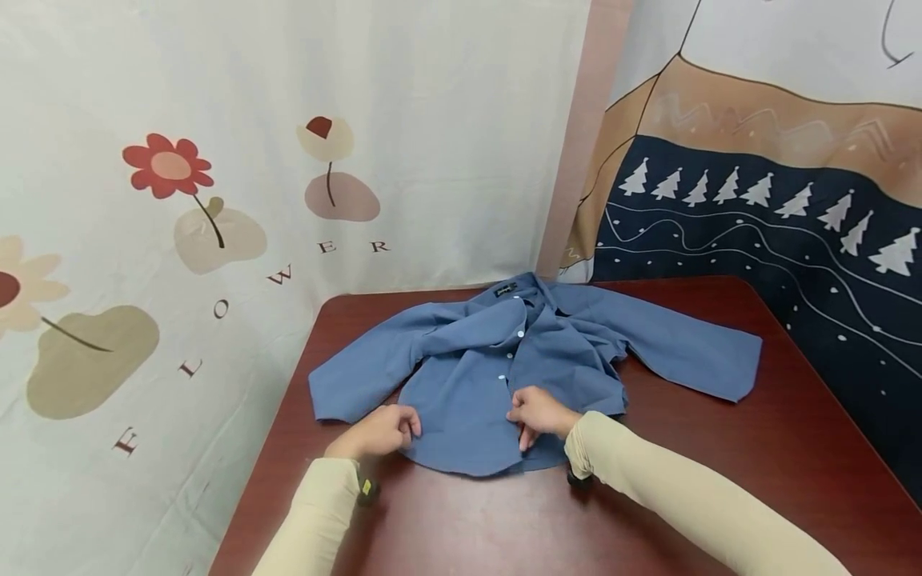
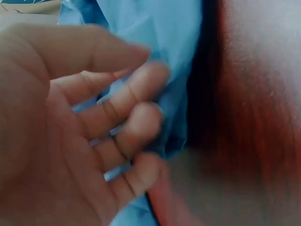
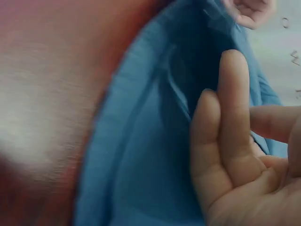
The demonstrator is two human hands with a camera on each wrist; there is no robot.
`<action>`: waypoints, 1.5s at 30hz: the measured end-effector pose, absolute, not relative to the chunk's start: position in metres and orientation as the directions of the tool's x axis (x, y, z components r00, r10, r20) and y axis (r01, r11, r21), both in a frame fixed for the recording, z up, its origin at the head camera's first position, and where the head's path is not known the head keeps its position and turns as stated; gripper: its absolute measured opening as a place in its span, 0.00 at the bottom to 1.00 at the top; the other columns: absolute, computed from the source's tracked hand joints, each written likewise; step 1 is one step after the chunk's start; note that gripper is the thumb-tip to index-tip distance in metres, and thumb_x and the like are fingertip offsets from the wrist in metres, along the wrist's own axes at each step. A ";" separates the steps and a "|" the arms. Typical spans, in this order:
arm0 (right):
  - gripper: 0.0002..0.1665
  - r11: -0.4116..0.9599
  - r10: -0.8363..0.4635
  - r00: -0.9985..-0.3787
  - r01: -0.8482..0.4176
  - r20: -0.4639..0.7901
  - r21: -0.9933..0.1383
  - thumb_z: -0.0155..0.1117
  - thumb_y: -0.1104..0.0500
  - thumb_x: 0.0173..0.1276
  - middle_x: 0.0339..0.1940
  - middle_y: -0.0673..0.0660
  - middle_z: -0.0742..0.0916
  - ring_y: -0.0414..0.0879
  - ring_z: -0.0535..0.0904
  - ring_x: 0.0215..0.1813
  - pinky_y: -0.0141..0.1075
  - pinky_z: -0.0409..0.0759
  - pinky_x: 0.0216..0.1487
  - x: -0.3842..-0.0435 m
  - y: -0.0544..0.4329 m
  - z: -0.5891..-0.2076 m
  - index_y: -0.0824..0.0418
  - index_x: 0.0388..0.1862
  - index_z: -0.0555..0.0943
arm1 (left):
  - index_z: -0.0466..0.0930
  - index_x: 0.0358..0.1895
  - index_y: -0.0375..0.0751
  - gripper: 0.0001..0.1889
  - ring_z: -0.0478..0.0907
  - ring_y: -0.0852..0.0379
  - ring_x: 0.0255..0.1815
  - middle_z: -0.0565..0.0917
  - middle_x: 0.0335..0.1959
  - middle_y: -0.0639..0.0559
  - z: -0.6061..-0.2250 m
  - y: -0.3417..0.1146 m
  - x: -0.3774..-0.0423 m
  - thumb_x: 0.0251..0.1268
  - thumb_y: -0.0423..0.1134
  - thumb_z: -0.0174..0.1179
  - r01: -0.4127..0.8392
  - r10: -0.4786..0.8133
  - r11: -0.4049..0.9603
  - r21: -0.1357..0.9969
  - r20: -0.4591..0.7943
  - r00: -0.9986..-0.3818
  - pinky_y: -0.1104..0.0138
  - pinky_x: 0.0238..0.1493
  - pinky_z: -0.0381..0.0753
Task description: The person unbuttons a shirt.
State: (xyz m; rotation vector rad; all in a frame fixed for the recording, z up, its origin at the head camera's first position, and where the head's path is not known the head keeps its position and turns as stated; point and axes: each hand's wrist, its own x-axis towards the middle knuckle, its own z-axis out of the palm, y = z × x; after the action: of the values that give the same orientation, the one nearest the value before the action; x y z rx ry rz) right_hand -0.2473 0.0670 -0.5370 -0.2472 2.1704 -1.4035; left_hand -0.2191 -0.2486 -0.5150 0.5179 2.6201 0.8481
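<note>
A blue button-up shirt (image 1: 461,408) lies front up on the table, its collar at the far side and curved hem towards me. My left hand (image 1: 378,432) is at the shirt's lower left edge, thumb and forefinger pinched together there; in the left wrist view the other fingers (image 2: 136,127) curl loosely and blur, and the fingertip contact is partly hidden. My right hand (image 1: 543,412) pinches the front edge below the white buttons (image 1: 503,377). In the right wrist view two fingers (image 3: 233,89) stick out over the cloth, hiding the pinch.
Both sleeves spread outward, the left sleeve (image 1: 367,364) bent towards me and the right sleeve (image 1: 691,352) reaching across the table. The reddish-brown table (image 1: 720,480) meets a flower-printed curtain (image 1: 432,144) and a dark tree-patterned cloth (image 1: 720,232) at the back.
</note>
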 end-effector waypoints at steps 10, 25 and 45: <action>0.13 0.586 -0.422 -0.874 -0.059 -0.241 -0.808 0.61 0.62 0.69 0.14 0.56 0.80 0.46 0.76 0.11 0.37 0.73 0.13 -0.241 0.077 -0.536 0.62 0.23 0.75 | 0.73 0.43 0.37 0.19 0.74 0.49 0.31 0.76 0.31 0.47 -0.532 -0.252 -0.223 0.60 0.47 0.68 -0.119 -0.046 0.884 0.452 -0.169 -0.985 0.55 0.35 0.73; 0.14 0.867 -0.425 -0.904 -0.422 0.049 -0.264 0.75 0.56 0.58 0.31 0.52 0.77 0.49 0.72 0.36 0.43 0.73 0.36 -0.248 0.189 -0.494 0.59 0.35 0.78 | 0.80 0.38 0.46 0.15 0.71 0.53 0.38 0.77 0.36 0.53 -0.531 -0.205 -0.220 0.50 0.43 0.75 0.436 0.441 0.825 0.360 0.074 -0.894 0.57 0.43 0.72; 0.11 0.679 -0.630 -0.750 -0.658 0.203 -0.324 0.73 0.62 0.60 0.38 0.49 0.80 0.45 0.75 0.42 0.44 0.77 0.46 -0.240 0.193 -0.508 0.59 0.40 0.81 | 0.81 0.46 0.46 0.23 0.73 0.52 0.43 0.78 0.41 0.52 -0.536 -0.193 -0.229 0.47 0.50 0.76 0.475 0.500 0.827 0.300 -0.009 -0.866 0.56 0.48 0.72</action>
State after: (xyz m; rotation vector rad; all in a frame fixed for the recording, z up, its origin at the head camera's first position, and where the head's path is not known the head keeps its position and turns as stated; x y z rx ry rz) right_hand -0.2398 0.1934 -0.5076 -1.1323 2.9465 -0.6152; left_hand -0.2286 -0.1930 -0.5355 0.7809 2.9192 0.4444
